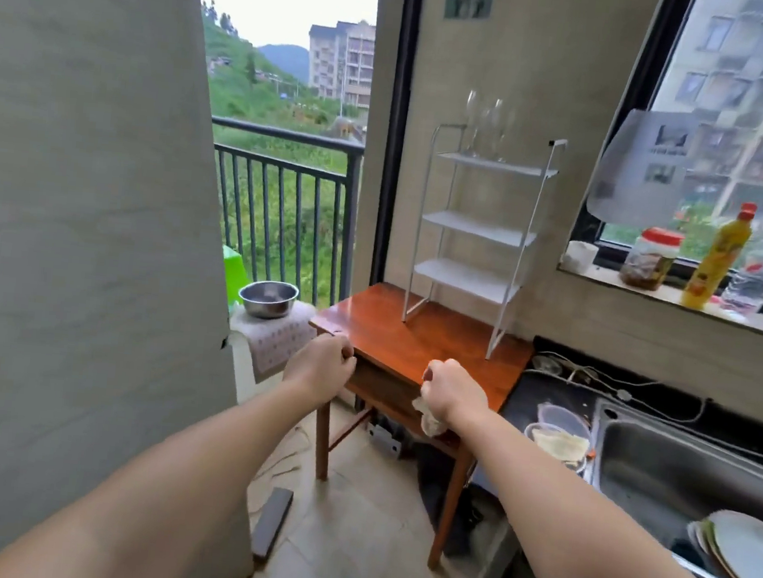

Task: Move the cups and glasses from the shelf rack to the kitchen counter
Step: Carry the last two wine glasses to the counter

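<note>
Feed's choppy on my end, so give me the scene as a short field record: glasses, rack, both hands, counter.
glasses: clear stemmed glasses upright on the top tier, exact number hard to tell
rack: white shelf rack on the wooden table; lower tiers bare
left hand: left hand fingers curled, holding nothing visible, at the table's front edge
right hand: right hand gripping a pale cloth
counter: dark kitchen counter right of the table, beside the sink
progress: no glass on the counter yet
</note>
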Tool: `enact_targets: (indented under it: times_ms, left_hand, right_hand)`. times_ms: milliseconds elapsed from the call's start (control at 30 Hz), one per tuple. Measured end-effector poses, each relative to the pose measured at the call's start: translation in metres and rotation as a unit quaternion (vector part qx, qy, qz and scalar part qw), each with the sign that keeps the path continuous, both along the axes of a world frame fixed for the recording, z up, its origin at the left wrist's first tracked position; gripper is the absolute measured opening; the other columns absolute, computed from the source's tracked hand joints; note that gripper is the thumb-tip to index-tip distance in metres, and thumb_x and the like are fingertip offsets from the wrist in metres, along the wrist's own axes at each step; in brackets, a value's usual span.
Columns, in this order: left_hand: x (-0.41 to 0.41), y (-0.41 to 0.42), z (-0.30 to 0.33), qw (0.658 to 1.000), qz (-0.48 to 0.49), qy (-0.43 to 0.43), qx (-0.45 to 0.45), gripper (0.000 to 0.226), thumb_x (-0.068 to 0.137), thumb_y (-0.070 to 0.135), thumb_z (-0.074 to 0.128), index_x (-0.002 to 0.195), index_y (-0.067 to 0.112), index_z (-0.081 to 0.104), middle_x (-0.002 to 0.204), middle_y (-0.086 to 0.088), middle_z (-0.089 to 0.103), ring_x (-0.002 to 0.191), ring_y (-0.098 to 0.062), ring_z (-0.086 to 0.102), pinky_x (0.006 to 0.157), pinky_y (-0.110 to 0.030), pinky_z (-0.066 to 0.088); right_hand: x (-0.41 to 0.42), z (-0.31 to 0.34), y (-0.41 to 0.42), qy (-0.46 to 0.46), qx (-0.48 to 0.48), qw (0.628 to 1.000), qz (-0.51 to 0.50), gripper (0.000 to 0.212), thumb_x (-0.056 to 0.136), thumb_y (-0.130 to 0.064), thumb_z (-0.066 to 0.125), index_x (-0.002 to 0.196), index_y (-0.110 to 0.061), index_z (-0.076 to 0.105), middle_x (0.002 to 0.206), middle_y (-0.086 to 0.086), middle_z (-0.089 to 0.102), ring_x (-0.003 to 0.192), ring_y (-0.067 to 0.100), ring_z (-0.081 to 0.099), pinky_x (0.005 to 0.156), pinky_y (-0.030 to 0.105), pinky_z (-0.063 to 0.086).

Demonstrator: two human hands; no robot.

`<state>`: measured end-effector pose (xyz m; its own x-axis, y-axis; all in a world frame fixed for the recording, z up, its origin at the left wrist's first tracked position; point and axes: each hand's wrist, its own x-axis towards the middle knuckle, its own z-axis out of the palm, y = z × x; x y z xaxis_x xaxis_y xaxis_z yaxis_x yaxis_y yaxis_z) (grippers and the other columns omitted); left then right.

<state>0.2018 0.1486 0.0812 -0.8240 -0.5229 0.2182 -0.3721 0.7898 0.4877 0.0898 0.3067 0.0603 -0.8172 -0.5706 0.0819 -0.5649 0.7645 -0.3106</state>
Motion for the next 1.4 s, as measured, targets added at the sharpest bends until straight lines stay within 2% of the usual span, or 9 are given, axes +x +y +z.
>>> enact_targets:
  times_ms: [100,233,400,633,800,1033,1200,1267,1400]
  left_hand:
    - [-0.043,-0.03,0.008,1.0,-0.024,0.006,-0.002,0.02,0.093,0.023,0.05,0.1,0.013,0.065,0.099,-0.004,0.065,0.081,-0.015,0.051,0.066,-0.027,0.039]
    - [-0.098,-0.052,0.011,0.997,-0.07,0.023,0.005,0.025,0.094,0.028,0.05,0.11,0.015,0.064,0.11,-0.003,0.063,0.089,-0.015,0.054,0.073,-0.028,0.042]
    - [-0.193,-0.077,0.033,0.991,-0.103,0.08,0.039,0.023,0.091,0.024,0.052,0.101,0.011,0.067,0.105,-0.009,0.066,0.097,-0.026,0.06,0.084,-0.036,0.052]
    - [-0.321,-0.12,0.101,0.977,-0.126,0.154,0.074,0.02,0.089,0.02,0.054,0.095,0.007,0.069,0.09,-0.007,0.066,0.093,-0.03,0.062,0.077,-0.03,0.047]
    - [-0.392,-0.135,0.149,0.962,-0.176,0.194,0.073,0.026,0.091,0.019,0.053,0.101,0.001,0.068,0.098,-0.012,0.069,0.094,-0.027,0.06,0.083,-0.031,0.048]
    - [-0.499,-0.152,0.196,0.945,-0.223,0.231,0.058,0.02,0.089,0.015,0.051,0.092,0.006,0.069,0.085,-0.004,0.06,0.081,-0.022,0.052,0.073,-0.027,0.041]
    - [-0.564,-0.165,0.228,0.94,-0.229,0.233,0.097,0.02,0.086,0.009,0.048,0.078,0.004,0.066,0.073,-0.014,0.057,0.071,-0.027,0.055,0.068,-0.03,0.045]
    - [-0.584,-0.167,0.236,0.945,-0.215,0.21,0.132,0.021,0.086,0.007,0.047,0.083,0.002,0.067,0.079,-0.017,0.06,0.076,-0.03,0.057,0.068,-0.027,0.041]
    - [-0.619,-0.17,0.241,0.928,-0.217,0.177,0.246,0.024,0.087,0.006,0.046,0.098,-0.004,0.065,0.085,-0.016,0.06,0.075,-0.03,0.06,0.079,-0.041,0.059]
  right_hand:
    - [-0.032,0.014,-0.027,0.014,-0.006,1.0,-0.02,0.025,0.097,-0.02,0.04,0.112,-0.013,0.059,0.115,0.009,0.055,0.099,0.028,0.058,0.075,0.032,0.045]
    - [-0.077,0.03,-0.05,0.016,-0.01,0.999,-0.047,0.027,0.095,-0.021,0.04,0.112,-0.012,0.059,0.117,0.01,0.054,0.102,0.03,0.058,0.078,0.034,0.044]
    - [-0.16,0.055,-0.087,0.046,-0.06,0.994,-0.078,0.027,0.093,-0.016,0.041,0.108,-0.011,0.062,0.115,0.011,0.058,0.101,0.031,0.059,0.076,0.032,0.043]
    - [-0.274,0.118,-0.135,0.085,-0.13,0.984,-0.085,0.026,0.09,-0.016,0.042,0.102,-0.006,0.063,0.107,0.014,0.066,0.095,0.033,0.061,0.08,0.038,0.052]
    - [-0.336,0.164,-0.158,0.134,-0.152,0.974,-0.101,0.029,0.088,-0.014,0.04,0.102,-0.008,0.065,0.109,0.014,0.065,0.098,0.032,0.061,0.083,0.038,0.051]
    - [-0.423,0.211,-0.185,0.191,-0.213,0.946,-0.154,0.026,0.089,-0.015,0.042,0.1,-0.008,0.065,0.107,0.016,0.065,0.1,0.034,0.06,0.079,0.034,0.046]
    - [-0.466,0.241,-0.193,0.25,-0.259,0.909,-0.208,0.027,0.093,-0.013,0.043,0.108,-0.005,0.063,0.115,0.018,0.061,0.102,0.035,0.06,0.08,0.032,0.045]
    - [-0.48,0.251,-0.194,0.232,-0.288,0.9,-0.23,0.028,0.091,-0.013,0.045,0.113,-0.004,0.06,0.119,0.018,0.06,0.108,0.035,0.057,0.087,0.033,0.045]
    - [-0.51,0.262,-0.199,0.076,-0.379,0.882,-0.269,0.042,0.089,-0.017,0.053,0.127,0.0,0.051,0.108,0.016,0.063,0.102,0.036,0.065,0.089,0.047,0.054]
